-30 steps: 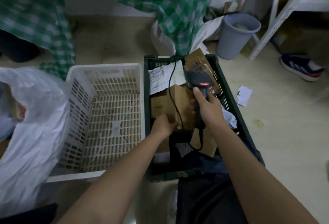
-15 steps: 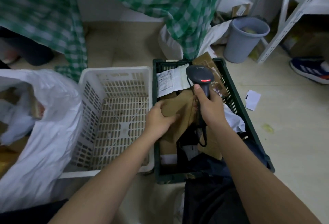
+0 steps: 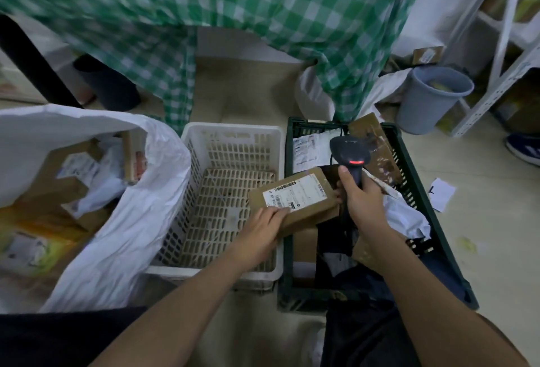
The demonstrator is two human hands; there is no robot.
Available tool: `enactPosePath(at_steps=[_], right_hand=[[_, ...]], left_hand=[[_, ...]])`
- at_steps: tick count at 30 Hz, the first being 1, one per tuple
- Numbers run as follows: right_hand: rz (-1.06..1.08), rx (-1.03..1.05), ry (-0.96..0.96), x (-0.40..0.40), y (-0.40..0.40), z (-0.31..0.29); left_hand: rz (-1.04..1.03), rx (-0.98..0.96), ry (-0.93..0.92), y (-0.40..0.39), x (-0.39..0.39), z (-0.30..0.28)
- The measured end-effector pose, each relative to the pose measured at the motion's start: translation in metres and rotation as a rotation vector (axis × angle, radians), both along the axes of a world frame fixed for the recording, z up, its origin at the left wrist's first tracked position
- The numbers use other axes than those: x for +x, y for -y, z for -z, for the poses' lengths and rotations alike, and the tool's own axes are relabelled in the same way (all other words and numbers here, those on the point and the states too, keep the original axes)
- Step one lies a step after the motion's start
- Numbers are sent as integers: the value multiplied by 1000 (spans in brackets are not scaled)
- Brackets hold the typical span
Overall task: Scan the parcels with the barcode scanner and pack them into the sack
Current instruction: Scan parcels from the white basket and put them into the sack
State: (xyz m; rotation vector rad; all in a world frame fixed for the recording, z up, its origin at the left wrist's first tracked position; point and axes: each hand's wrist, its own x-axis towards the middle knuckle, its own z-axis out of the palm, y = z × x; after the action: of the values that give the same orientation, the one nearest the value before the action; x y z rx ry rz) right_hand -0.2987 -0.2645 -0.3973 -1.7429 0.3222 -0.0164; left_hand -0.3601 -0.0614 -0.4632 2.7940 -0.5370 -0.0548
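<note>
Landmark: green crate (image 3: 415, 179).

Nearest, over the crate's left rim: left hand (image 3: 263, 232) grips the near-left corner of a brown cardboard parcel (image 3: 304, 206), fingers curled over its top edge beside the label (image 3: 293, 193). Parcel is held above the gap between the crate and the white basket (image 3: 204, 139) to its left, label face up, tilted slightly. Long axis runs from near-left to far-right, toward the crate's centre.

Just right of the parcel, over the crate's middle: right hand (image 3: 362, 200) is wrapped tight round the handle of the barcode scanner (image 3: 349, 152). Scanner head sits beyond the parcel's far edge with a red light showing; whether its window actually faces the label is hard to tell from this angle.

Handling, as judged: small, flat, stiff carton, likely light, carried one-handed by a corner. Tape and label may be slick; a hold across the short side would be surer.

Far left of the crate, past the basket: white sack (image 3: 117, 220), mouth open, parcels already inside.
</note>
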Motion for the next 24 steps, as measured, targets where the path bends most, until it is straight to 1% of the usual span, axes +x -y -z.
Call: enactPosePath(at_steps=[2, 4, 6, 7, 8, 10, 12, 14, 15, 17, 20, 22, 24], right_hand=[[-31, -16, -39, -2, -2, 6], [-57, -46, -61, -3, -2, 10], [-63, -57, -67, -2, -2, 12], [-64, -62, -79, -2, -3, 13], [-70, -67, -92, -1, -4, 15], [-86, -82, -122, 2, -4, 22], [-95, -112, -142, 5, -3, 28], [-111, -137, -160, 7, -3, 32], [-121, -146, -167, 7, -3, 33], [-139, -141, -173, 8, -5, 33], [-168, -132, -150, 9, -10, 29], [-212, -135, -127, 8, -16, 25], [-270, -145, -111, 4, -24, 20]], left_hand=[[-22, -52, -39, -1, -3, 10], [2, -178, 21, -3, -1, 13], [36, -257, 78, -5, 5, 16], [15, -281, 94, -6, 8, 16], [-46, -310, 99, -6, 11, 15], [-246, -353, 58, -5, 19, 11], [-523, -420, -92, -3, 26, 5], [-757, -596, -332, -4, 31, -1], [-814, -698, -455, -4, 32, -3], [-848, -900, -640, -6, 33, -4], [-856, -1099, -790, -13, 33, -7], [-857, -1161, -897, -22, 31, -10], [-849, -1163, -918, -32, 26, -13]])
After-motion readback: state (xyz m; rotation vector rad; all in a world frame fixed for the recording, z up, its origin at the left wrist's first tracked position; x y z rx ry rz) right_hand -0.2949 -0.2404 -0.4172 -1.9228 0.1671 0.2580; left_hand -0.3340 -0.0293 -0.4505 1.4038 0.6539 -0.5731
